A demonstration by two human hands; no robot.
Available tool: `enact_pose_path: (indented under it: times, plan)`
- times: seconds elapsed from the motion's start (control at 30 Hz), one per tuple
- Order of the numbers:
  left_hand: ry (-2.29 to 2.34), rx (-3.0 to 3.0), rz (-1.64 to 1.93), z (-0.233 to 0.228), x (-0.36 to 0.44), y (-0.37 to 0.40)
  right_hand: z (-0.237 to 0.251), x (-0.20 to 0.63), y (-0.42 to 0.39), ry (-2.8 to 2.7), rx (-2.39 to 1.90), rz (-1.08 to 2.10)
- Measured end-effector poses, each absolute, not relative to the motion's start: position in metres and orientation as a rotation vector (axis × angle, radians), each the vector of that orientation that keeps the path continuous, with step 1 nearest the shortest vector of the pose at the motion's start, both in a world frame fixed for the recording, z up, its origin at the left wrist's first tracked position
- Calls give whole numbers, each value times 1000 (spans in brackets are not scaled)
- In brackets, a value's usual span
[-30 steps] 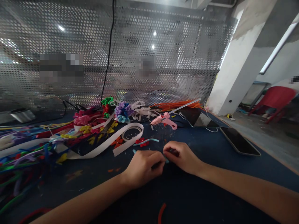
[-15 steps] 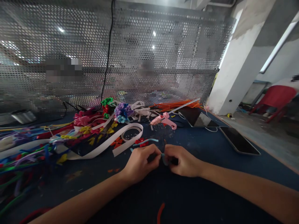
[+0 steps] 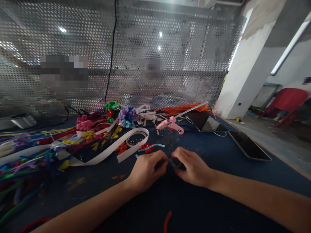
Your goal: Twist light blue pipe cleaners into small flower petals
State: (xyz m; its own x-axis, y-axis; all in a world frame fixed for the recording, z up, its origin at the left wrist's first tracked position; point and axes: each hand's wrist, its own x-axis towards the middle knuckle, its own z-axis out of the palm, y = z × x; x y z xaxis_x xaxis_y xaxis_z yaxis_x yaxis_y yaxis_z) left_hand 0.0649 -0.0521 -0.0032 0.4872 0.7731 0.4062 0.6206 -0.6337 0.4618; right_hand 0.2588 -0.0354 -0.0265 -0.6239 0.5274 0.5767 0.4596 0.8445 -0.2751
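1. Two hands meet at the middle of the blue desk (image 3: pixel 218 207): the left hand (image 3: pixel 145 170) comes in from the lower left, the right hand (image 3: pixel 193 166) from the lower right.
2. Between their fingertips lies a short light-blue pipe cleaner (image 3: pixel 173 162). Its long axis runs roughly left to right, from one hand to the other, just above the desk surface.
3. Left hand: fingers curled, thumb and forefinger pinched on the strip's left end. Right hand: likewise curled, pinching the right end. Most of the strip is hidden by the fingers.
4. Neither hand is nearer; both touch the strip, one at each end.
5. Just beyond the hands lie a small red flower (image 3: pixel 146 147) and a second light-blue strip (image 3: pixel 155 146), apart from both hands.
6. Farther back: a pink glue gun (image 3: pixel 171 125), a white ribbon (image 3: pixel 114 147) and a roll of tape (image 3: pixel 136 138).
7. To the right, well apart, a dark phone (image 3: pixel 249 146) lies flat near the desk edge.
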Motion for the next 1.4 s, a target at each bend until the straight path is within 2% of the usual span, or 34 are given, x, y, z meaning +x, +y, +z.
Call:
enact_pose_path:
  times: [0.2,0.27,0.93,1.03,1.1,1.2,1.3,1.4]
  plan:
    - [1244,2449,845,-3,63,-53,-20,272,-30,-2320,-346,-439]
    - [1236,2475,842,-2,63,-54,-17,274,-30,-2295,-325,-531]
    - [1069,2876,659,-3,62,-55,-11,267,-39,-2304,-390,-289]
    - [1084,2881,738,-3,62,-55,-1,267,-33,-2337,-486,14]
    - [1038,2881,810,-2,62,-55,5,270,-24,-2358,-535,358]
    - [862,2853,900,0,63,-57,6,273,-11,-2308,-606,1091]
    - [728,2783,996,5,65,-62,-5,272,-5,-2002,-588,1816]
    - [572,2754,1054,13,69,-69,-16,269,-7,-1691,-412,2374]
